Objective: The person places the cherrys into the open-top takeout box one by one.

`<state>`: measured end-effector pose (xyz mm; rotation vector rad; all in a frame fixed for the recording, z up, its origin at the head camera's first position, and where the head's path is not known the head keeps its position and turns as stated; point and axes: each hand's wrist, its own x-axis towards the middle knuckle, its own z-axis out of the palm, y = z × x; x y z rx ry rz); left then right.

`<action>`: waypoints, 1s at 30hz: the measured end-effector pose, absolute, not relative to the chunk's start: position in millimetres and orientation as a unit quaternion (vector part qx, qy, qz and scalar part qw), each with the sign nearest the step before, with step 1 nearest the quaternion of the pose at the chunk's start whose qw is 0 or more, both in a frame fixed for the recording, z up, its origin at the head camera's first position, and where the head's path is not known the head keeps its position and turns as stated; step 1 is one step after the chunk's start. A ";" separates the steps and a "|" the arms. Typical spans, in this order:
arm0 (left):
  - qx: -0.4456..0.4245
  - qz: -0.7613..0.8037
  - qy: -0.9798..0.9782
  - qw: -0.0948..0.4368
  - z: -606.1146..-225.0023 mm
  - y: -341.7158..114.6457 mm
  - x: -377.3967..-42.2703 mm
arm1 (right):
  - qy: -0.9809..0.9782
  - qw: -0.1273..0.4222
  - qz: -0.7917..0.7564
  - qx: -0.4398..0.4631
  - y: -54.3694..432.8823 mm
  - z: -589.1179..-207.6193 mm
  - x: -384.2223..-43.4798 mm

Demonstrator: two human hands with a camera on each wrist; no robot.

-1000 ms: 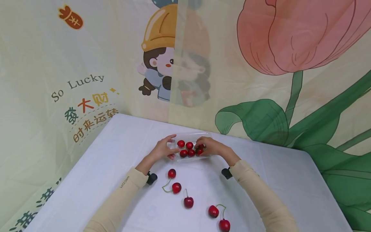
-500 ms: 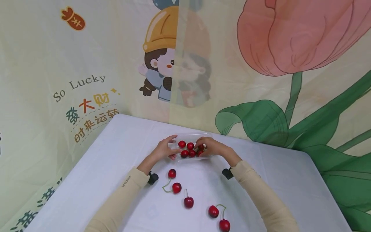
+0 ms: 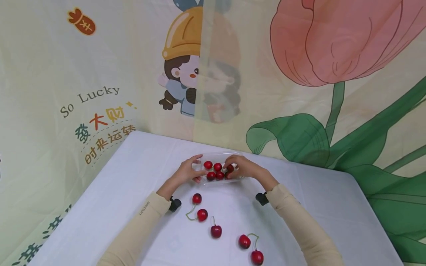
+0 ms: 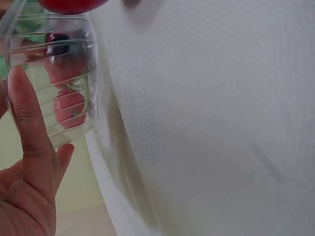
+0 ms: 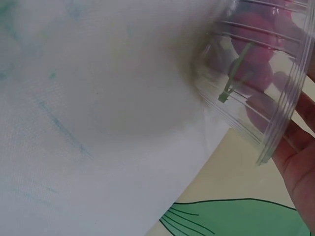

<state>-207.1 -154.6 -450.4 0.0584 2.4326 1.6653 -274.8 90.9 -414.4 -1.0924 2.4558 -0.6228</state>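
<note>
A clear plastic box (image 3: 216, 155) with several red cherries (image 3: 217, 167) in it stands near the table's back edge. My left hand (image 3: 186, 170) holds the box's left end, its thumb along the ribbed wall in the left wrist view. Over the right end, my right hand (image 3: 244, 167) reaches inside with curled fingers about a dark cherry (image 3: 230, 168), which they partly cover. Through the box wall (image 5: 275, 110) in the right wrist view, cherries and a green stem (image 5: 236, 71) show; the right fingertips are hidden there.
Nearer the front of the white-covered table (image 3: 153, 236) lie a stemmed cherry pair (image 3: 202, 215), a single cherry (image 3: 216, 231) and another pair (image 3: 244, 241). A printed curtain (image 3: 149, 92) hangs directly behind the table.
The right hand's fingers shift slightly among the cherries at the box's right end. The left hand stays on the box, and the loose cherries lie as before.
</note>
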 end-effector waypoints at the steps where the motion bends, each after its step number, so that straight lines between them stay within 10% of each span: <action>1: 0.019 0.562 0.821 0.096 -450.5 -154.7 -207.1 | 0.874 0.189 -0.226 -0.387 91.3 -413.4 -274.2; 30: 0.028 0.549 0.829 0.101 -450.4 -156.1 -209.1 | 0.854 0.114 -0.235 -0.449 125.5 -381.7 -217.1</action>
